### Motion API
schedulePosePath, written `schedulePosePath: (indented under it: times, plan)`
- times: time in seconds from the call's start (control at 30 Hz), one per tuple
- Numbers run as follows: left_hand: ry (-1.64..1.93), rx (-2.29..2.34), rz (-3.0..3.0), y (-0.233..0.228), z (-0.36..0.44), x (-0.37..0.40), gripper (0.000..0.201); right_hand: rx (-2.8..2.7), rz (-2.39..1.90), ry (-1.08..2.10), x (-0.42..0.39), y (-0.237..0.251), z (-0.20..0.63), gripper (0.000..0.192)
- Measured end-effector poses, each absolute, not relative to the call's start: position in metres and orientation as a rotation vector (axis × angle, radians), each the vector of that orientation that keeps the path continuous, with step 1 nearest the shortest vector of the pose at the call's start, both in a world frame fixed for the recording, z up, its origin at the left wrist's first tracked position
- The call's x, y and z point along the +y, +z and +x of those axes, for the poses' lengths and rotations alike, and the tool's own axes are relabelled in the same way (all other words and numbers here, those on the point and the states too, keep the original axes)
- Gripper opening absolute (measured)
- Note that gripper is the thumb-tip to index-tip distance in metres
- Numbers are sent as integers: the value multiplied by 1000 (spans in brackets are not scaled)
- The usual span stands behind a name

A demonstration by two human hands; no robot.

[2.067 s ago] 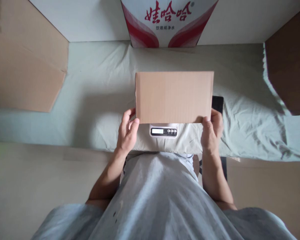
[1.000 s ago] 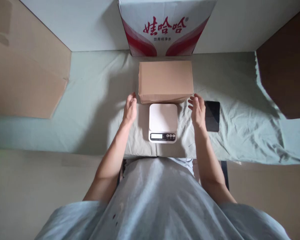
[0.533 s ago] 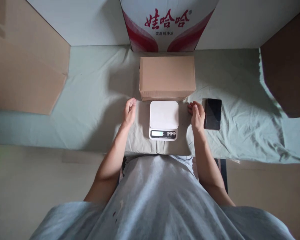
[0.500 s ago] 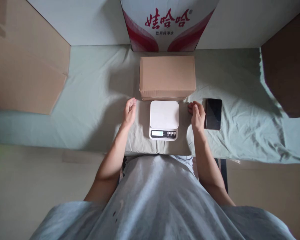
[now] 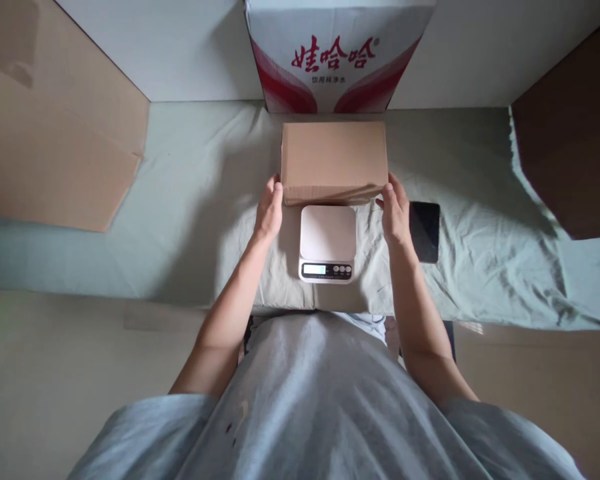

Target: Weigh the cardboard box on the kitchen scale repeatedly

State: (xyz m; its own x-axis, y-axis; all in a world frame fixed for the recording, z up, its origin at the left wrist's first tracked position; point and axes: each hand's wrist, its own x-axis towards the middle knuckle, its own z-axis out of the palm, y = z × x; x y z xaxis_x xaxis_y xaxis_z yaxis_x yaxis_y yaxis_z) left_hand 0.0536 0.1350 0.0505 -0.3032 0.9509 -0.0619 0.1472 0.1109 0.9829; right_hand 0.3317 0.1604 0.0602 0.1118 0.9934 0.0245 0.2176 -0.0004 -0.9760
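A plain brown cardboard box [image 5: 334, 155] sits on the cloth, just behind a white digital kitchen scale [image 5: 328, 233]. My left hand [image 5: 270, 210] is against the box's near left corner, thumb in front and fingers along the side. At the near right corner, my right hand [image 5: 395, 208] grips the box in the same way. Parts of the fingers are hidden behind the box's sides. The scale's plate is bare and its display is lit; the digits are too small to read.
A black smartphone [image 5: 425, 232] lies right of my right hand. A white and red printed carton [image 5: 337, 60] stands at the back against the wall. Large cardboard pieces stand at the left [image 5: 65, 127] and right [image 5: 575, 133]. Wrinkled green cloth [image 5: 180, 200] covers the table.
Both hands have moved forward and inward from beside the scale to the cardboard box's near corners, taking hold of it. The view has tilted slightly upward.
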Motion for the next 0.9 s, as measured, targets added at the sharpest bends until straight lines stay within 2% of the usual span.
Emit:
schedulePosePath:
  times: [0.13,0.43,0.67,0.9]
  plan:
    - [1306,1599,1105,68,64,140,76,-1359,-1317,978,159,75,322,55]
    - [1359,1551,1256,137,62,66,52,-1276,-1348,804,89,129,330,44]
    - [1235,1592,1131,128,62,13,43,-1250,-1499,893,30,122,334,39]
    - [1183,1602,1049,113,68,-4,46,-1232,-1554,944,18,110,338,37]
